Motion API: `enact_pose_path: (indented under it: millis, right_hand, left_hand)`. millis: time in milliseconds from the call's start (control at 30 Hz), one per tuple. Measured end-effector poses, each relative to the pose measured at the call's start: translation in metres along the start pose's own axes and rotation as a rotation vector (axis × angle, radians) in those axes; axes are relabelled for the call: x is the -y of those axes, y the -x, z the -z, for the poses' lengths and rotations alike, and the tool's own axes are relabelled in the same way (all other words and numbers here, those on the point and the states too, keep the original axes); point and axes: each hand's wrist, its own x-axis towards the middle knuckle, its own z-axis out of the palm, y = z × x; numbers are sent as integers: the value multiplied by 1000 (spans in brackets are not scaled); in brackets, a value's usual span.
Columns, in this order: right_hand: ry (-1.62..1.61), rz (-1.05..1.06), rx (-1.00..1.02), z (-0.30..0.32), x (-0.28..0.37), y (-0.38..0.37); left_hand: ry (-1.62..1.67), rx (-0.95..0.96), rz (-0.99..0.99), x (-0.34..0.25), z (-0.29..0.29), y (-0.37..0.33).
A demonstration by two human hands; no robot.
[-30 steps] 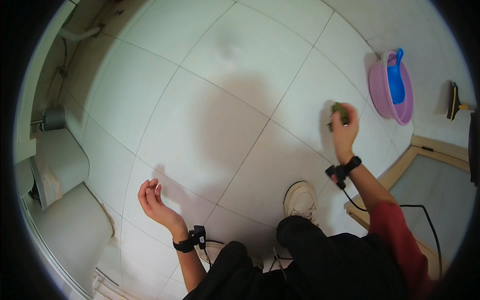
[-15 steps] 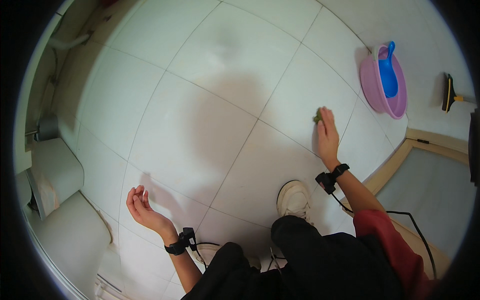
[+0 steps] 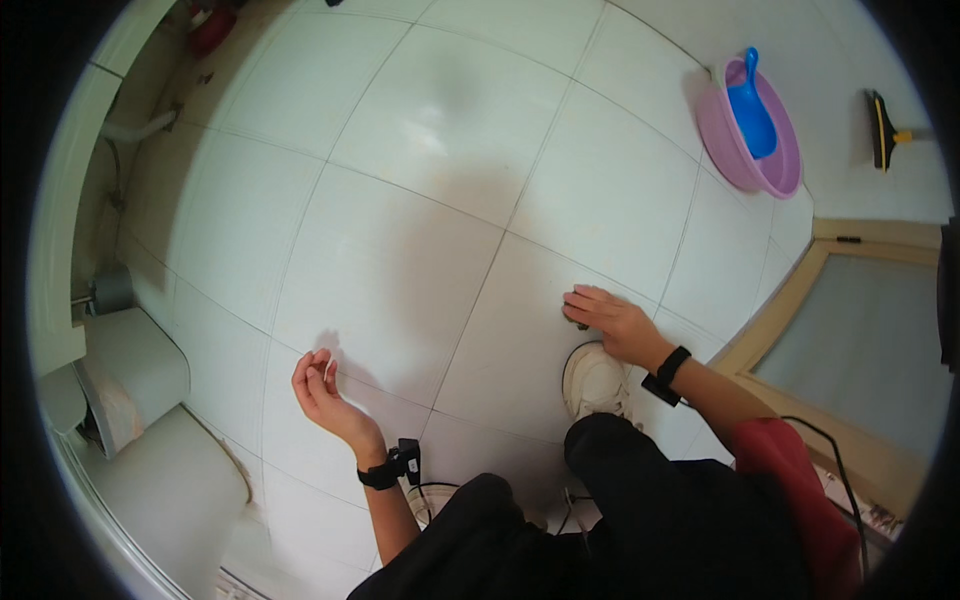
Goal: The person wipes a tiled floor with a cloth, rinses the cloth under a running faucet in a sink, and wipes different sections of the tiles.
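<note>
Right hand (image 3: 615, 322) slid nearer shoe, flat on scrubber (image 3: 580, 322), glossy tile; left hand (image 3: 318, 385) loosely curled, empty.

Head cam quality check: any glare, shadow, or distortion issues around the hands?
Head view: strong fisheye, tile grout lines bow toward the black rim. Soft glare patch on the floor tiles up top. The person's broad, soft shadow falls mid-floor, between the left hand and right hand. Both hands look sharp; the item under the right hand is mostly hidden.

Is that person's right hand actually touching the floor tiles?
Touching. The head view shows the right hand pressed palm-down on the white floor tile, covering a small dark scrubber at its fingers.
</note>
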Motion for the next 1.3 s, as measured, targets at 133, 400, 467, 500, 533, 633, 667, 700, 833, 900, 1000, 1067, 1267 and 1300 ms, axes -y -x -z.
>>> enact_pose_path:
  millis: [133, 400, 467, 500, 533, 633, 667, 700, 833, 900, 1000, 1067, 1267, 1300]
  right_hand:
    - [131, 43, 60, 10, -5, 5]
    - [452, -137, -80, -1, 20, 33]
    - [408, -168, -115, -9, 16, 46]
    - [406, -142, -134, -10, 11, 56]
    - [402, -113, -153, -9, 6, 64]
    - [324, -127, -148, -3, 0, 91]
    - [276, -163, -142, 1, 3, 97]
    - [272, -155, -135, 0, 3, 101]
    - [77, -269, -397, -19, 3, 95]
    - [-60, -349, -504, -27, 5, 87]
    - [95, -244, -362, -23, -7, 89]
    - [172, -191, -333, -23, -20, 101]
    - [160, -407, -380, -12, -22, 127]
    - [23, -546, -445, -6, -16, 124]
  left_hand:
    - [27, 49, -14, -14, -13, 0]
    - [40, 61, -72, -29, -13, -6]
    - [65, 47, -85, -34, -14, -9]
    - [81, 27, -96, -35, -12, -10]
    - [97, 12, -120, -38, -10, -14]
    - [95, -38, -149, -47, -6, -14]
    - [77, -54, -138, -47, -5, -12]
    - [72, -65, -136, -46, -3, -12]
    - [12, -114, -82, -35, 5, -9]
    - [-11, -127, -65, -29, 12, -7]
    - [-18, -159, -57, -23, 21, -9]
    - [-18, -150, -55, -25, 18, -7]
    - [-8, -133, -55, -27, 16, -7]
    - [0, -141, -53, -26, 17, -6]
